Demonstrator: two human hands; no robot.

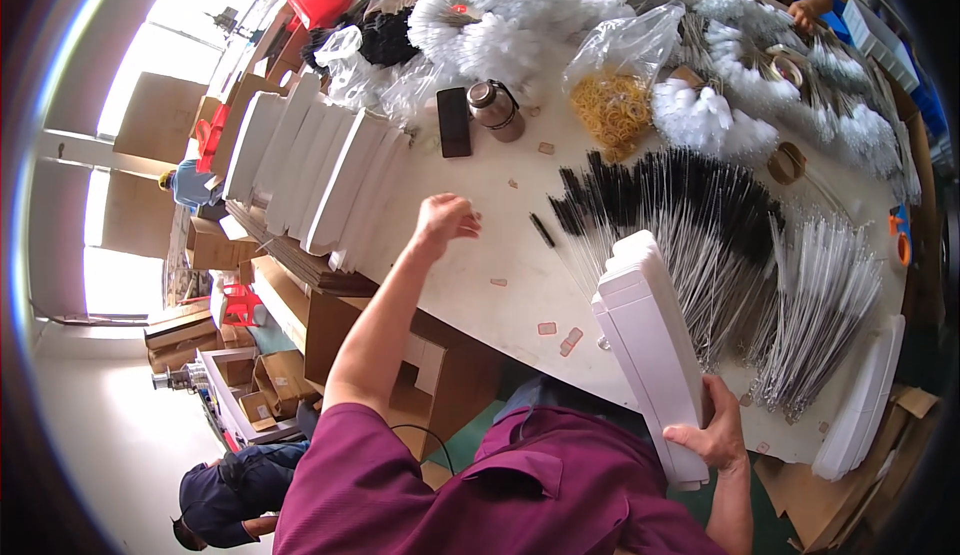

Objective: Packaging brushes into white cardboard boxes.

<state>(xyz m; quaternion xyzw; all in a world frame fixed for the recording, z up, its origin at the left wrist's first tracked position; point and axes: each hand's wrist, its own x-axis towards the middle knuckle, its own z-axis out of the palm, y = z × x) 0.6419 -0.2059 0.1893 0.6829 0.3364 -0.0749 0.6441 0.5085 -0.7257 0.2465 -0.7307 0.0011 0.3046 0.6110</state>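
Observation:
My right hand (716,427) grips the lower end of a stack of long white cardboard boxes (650,345), thumb across the near face. The stack stands tilted at the table's front edge, partly covering the wire brushes behind it. My left hand (447,223) is raised over the middle of the table with its fingers curled together. Whether anything small is between those fingers is hidden. Right of that hand lies a black pen (542,230). Beyond the boxes spreads a fan of thin wire brushes with black bristles (690,190), beside white-bristled ones (825,295).
Stacked white boxes (300,170) line the table's left edge. A phone (454,122), a metal flask (495,110) and a bag of yellow rubber bands (611,110) lie farther back, before bundles of white brushes (500,40). Another person's hand (803,15) works at the far right.

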